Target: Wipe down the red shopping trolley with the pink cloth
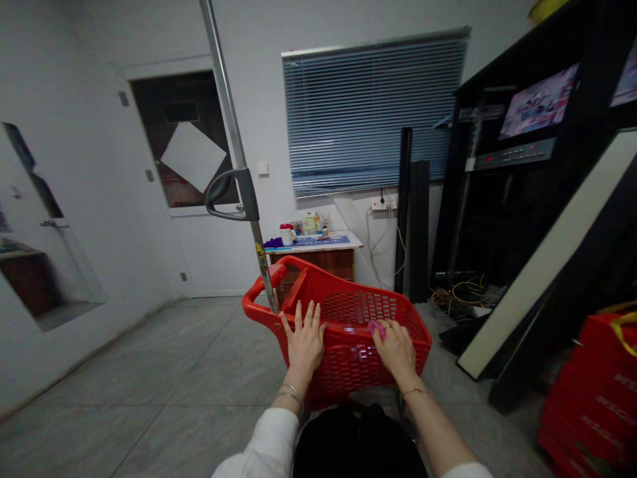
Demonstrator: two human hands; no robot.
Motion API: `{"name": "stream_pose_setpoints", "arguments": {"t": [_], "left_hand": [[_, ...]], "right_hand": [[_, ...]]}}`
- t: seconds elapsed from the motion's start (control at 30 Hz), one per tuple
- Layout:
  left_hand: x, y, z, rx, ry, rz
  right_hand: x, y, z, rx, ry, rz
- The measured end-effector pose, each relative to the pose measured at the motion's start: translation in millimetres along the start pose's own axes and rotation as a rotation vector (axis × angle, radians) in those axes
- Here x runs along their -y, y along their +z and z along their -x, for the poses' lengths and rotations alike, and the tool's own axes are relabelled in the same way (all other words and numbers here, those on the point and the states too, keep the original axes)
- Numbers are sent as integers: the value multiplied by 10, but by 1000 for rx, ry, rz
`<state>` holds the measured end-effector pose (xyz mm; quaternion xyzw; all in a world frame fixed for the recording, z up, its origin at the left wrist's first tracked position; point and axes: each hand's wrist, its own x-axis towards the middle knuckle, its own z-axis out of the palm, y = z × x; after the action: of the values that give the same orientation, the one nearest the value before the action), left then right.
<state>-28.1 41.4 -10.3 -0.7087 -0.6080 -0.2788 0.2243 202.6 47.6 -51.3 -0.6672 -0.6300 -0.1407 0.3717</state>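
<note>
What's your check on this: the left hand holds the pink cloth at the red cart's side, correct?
Wrong hand: the head view shows the right hand holding the pink cloth, not the left hand. It is at the red cart's side, as you said.

Opens widest from 9 to 10 o'clock, over grey floor [144, 392] running left toward the wall. Blocked at 11 by a metal pole [223, 86] with a looped handle [249, 194], rising at the left end of the red cart [358, 302]. Passable at 12 between left hand [306, 342] and right hand [397, 345], and from above into the basket; backed farther off by a desk [343, 262]. Narrows at 2, before a leaning pale panel [547, 259]. Obstructed toward 3 by red boxes [590, 392].
</note>
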Motion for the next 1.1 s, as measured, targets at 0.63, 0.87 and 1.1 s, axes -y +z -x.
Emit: {"name": "stream_pose_setpoints", "arguments": {"t": [0.63, 0.87, 1.1], "left_hand": [[-4, -10, -28, 15, 8, 58], [27, -57, -10, 16, 26, 38], [-8, -80, -17, 27, 13, 56]], "right_hand": [[4, 88, 2, -98, 48, -55], [788, 118, -19, 26, -163, -158], [-448, -50, -75, 56, 104, 9]]}}
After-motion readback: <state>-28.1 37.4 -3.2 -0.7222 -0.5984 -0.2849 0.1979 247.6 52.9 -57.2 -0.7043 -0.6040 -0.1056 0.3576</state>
